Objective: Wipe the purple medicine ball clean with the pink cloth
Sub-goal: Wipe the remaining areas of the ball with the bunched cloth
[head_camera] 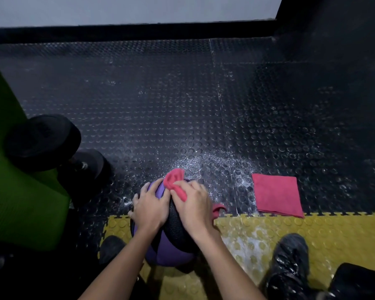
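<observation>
Down on the floor, the purple medicine ball (171, 252) sits between the person's feet, right where the yellow tiles (312, 230) meet the black studded floor (160, 105). The left hand (150, 211) lies spread wide on the ball's upper left side, fingers straight and fanned out, palm pressed flat against it, bracing it. The right hand (195, 206) is on the top of the ball, fingers curled round the pink cloth (174, 178). The cloth is bunched up, a wad of it poking out past the knuckles at the ball's far edge, and another bit of pink shows just beyond the wrist side of the hand. White wet-looking speckles are scattered over the floor just past the ball. A second pink cloth (277, 194) lies folded flat to the right, well apart from both hands. A black dumbbell (43, 144) rests off to the left beside a green mat (13, 180).
</observation>
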